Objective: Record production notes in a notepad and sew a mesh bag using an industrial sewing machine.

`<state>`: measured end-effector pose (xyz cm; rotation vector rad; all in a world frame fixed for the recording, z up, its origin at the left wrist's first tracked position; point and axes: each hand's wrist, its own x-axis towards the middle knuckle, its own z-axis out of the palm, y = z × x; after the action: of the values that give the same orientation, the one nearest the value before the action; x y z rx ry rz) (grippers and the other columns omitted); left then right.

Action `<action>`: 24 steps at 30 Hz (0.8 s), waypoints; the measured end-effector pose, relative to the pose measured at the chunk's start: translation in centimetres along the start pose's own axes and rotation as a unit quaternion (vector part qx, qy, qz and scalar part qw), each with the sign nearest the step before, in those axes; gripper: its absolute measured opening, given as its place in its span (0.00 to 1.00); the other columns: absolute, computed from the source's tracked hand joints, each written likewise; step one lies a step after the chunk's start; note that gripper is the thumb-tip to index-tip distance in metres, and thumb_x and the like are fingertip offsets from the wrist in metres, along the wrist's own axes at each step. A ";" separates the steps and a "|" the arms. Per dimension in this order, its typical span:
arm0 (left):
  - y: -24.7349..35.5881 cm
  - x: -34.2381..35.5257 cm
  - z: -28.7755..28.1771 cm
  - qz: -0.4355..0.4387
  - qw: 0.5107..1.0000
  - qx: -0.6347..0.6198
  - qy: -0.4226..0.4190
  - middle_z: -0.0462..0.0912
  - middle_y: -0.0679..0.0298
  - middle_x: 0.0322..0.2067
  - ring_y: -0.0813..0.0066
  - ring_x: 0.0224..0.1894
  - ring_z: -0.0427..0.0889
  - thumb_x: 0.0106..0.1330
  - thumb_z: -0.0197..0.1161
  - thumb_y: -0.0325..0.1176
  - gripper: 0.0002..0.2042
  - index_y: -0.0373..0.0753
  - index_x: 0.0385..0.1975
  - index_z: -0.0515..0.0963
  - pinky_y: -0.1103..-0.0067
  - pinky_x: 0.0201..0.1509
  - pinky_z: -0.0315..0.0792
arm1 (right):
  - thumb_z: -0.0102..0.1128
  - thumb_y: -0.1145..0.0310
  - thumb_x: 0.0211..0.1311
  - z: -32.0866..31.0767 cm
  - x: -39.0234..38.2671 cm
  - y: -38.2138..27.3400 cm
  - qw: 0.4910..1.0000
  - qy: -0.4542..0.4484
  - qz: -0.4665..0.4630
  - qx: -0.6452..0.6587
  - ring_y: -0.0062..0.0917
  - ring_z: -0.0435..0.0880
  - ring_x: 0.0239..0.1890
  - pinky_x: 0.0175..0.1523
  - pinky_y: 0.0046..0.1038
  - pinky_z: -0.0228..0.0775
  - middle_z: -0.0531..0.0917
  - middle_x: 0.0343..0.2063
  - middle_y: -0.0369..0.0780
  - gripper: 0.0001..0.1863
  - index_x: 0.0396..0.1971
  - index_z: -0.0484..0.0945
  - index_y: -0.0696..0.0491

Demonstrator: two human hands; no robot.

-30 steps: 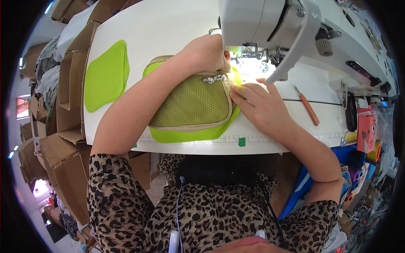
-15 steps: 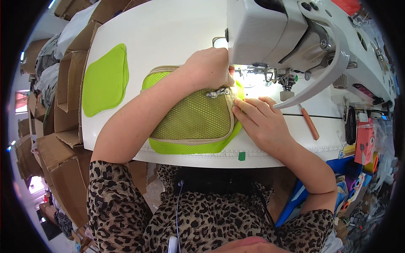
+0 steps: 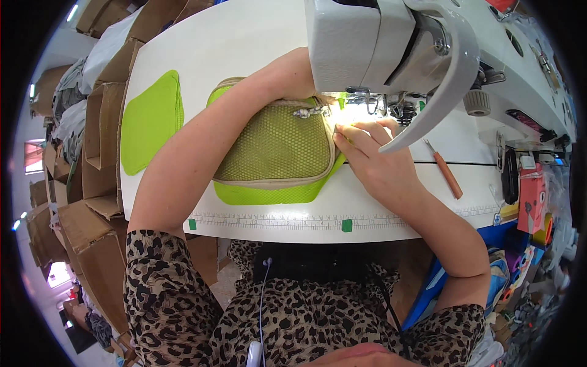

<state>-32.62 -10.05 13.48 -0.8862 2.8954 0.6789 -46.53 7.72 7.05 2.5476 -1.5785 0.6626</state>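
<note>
A green mesh pouch (image 3: 275, 150) with beige piping and a zipper pull lies on the white sewing table, its bright green panel underneath. Its right edge reaches the lit needle area of the sewing machine (image 3: 345, 49). My left arm crosses over the pouch, and my left hand (image 3: 301, 72) is at its upper right corner; the machine head hides most of that hand, fingers included. At the pouch's right edge, my right hand (image 3: 382, 165) pinches the piped border between thumb and fingers, just in front of the needle.
Stacked bright green panels (image 3: 151, 125) lie at the table's left. A wooden-handled awl (image 3: 448, 174) rests right of my right hand. A printed ruler strip (image 3: 293, 223) follows the front edge. Cardboard boxes (image 3: 92, 244) stand left of the table.
The pouch has shifted slightly up and left. My left hand has gone farther behind the machine head. My right hand has moved a little with the pouch edge.
</note>
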 end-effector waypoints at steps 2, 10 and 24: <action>0.5 0.1 -0.3 -0.025 1.000 -0.011 -0.004 0.84 0.52 0.37 0.54 0.41 0.82 0.45 0.77 0.38 0.22 0.36 0.41 0.81 0.68 0.46 0.74 | 0.63 0.74 0.45 -0.1 0.2 0.0 1.000 0.020 0.004 -0.001 0.23 0.76 0.47 0.51 0.31 0.65 0.79 0.43 0.33 0.18 0.41 0.81 0.57; -1.2 0.6 0.6 -0.035 0.996 -0.080 0.025 0.84 0.52 0.40 0.54 0.43 0.82 0.48 0.74 0.39 0.20 0.36 0.41 0.81 0.68 0.48 0.74 | 0.65 0.75 0.43 0.1 0.1 0.4 0.998 -0.011 0.022 -0.049 0.23 0.76 0.45 0.51 0.30 0.64 0.78 0.42 0.31 0.20 0.42 0.81 0.54; -1.3 1.2 0.2 -0.034 0.985 -0.162 0.056 0.84 0.50 0.42 0.54 0.45 0.82 0.55 0.66 0.39 0.17 0.36 0.42 0.81 0.69 0.50 0.74 | 0.67 0.76 0.41 0.5 0.0 0.4 0.995 0.006 0.048 -0.085 0.23 0.76 0.45 0.53 0.31 0.65 0.79 0.45 0.31 0.21 0.41 0.81 0.53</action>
<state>-32.93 -11.50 12.57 -1.0819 2.8802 1.1531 -46.75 7.37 6.57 2.3568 -1.6830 0.5253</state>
